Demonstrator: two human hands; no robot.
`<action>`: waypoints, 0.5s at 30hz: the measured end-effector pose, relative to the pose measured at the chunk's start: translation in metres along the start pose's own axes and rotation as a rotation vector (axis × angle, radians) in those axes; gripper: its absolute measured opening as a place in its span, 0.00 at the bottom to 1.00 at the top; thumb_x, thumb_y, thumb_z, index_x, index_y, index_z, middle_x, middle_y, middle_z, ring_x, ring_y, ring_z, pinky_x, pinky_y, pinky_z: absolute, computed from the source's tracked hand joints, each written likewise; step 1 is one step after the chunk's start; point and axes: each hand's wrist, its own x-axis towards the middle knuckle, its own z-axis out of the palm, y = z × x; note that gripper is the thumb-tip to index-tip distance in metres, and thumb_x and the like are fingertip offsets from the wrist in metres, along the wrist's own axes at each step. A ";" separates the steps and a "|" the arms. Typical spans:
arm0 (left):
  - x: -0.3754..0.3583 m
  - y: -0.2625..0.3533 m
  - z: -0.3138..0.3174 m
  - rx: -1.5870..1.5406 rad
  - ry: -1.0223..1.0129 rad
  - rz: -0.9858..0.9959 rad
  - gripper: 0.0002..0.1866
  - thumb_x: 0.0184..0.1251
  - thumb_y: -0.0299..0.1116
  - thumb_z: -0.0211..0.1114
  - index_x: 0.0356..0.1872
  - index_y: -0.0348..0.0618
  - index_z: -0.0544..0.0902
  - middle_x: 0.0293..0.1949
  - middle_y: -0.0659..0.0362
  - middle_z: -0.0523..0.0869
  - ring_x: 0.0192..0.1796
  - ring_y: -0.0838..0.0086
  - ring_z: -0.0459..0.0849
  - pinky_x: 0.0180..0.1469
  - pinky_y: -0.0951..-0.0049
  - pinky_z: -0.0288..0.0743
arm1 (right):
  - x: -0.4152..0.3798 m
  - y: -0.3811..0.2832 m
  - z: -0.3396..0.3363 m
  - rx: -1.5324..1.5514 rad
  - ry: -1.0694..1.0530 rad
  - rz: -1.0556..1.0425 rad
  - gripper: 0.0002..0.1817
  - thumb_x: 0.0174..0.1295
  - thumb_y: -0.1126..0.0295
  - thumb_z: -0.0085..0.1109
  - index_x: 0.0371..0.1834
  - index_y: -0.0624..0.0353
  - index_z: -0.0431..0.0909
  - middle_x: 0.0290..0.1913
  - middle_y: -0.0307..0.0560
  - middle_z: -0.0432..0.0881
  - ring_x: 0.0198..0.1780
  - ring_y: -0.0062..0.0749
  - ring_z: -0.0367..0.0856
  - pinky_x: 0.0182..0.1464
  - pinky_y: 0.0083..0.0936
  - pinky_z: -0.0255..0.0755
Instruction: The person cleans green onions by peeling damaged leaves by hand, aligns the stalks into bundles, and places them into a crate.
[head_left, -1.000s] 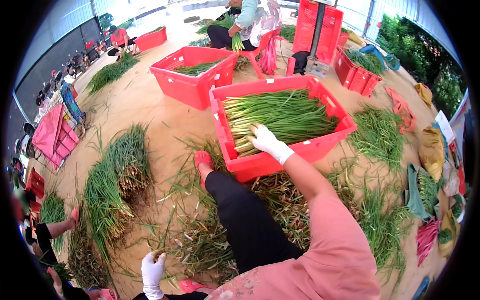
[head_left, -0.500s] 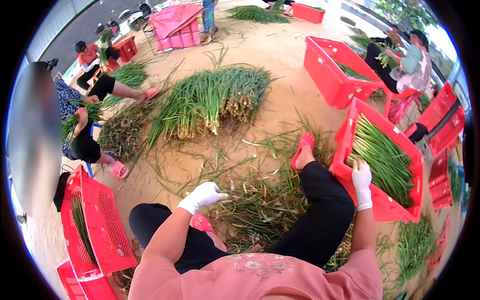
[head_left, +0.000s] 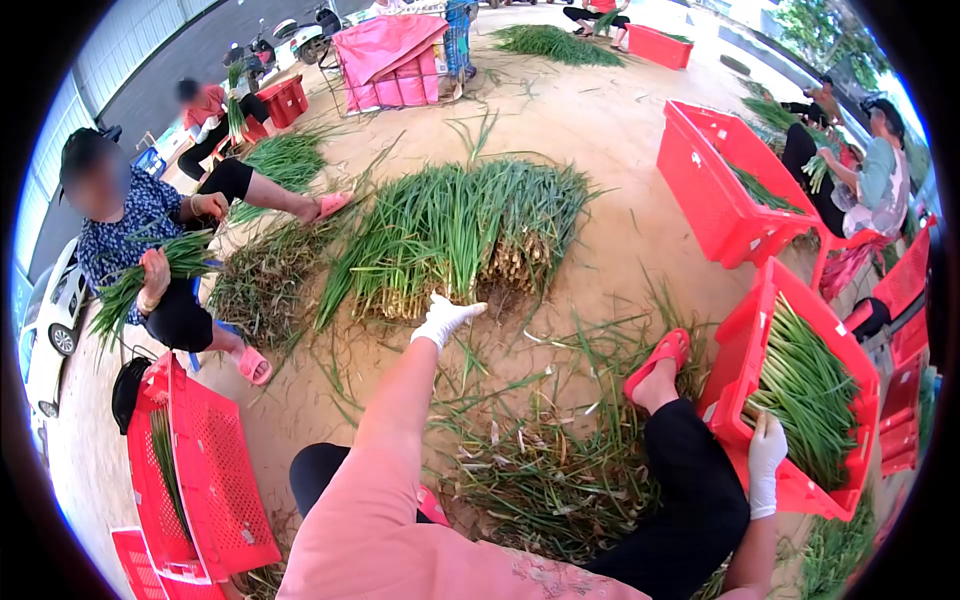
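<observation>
The gloved left hand [head_left: 443, 318], fingers spread and empty, reaches the root end of the green-onion pile [head_left: 455, 235] at frame centre, apparently fetching a fresh bunch; closing around stalks comes next. The right hand [head_left: 766, 455], open, rests on the red crate [head_left: 745, 345] at right.

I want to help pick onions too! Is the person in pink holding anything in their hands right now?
No, nothing is held. The left hand reaches out open at the root end of the green onion pile. The right hand rests on the near rim of the red crate.
</observation>
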 end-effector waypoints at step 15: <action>0.091 0.011 -0.010 -0.217 -0.014 0.043 0.51 0.40 0.26 0.75 0.65 0.24 0.51 0.53 0.43 0.73 0.51 0.60 0.76 0.52 0.63 0.71 | 0.001 -0.014 -0.010 0.162 -0.091 0.161 0.11 0.65 0.70 0.49 0.38 0.66 0.79 0.33 0.51 0.82 0.34 0.36 0.80 0.39 0.27 0.72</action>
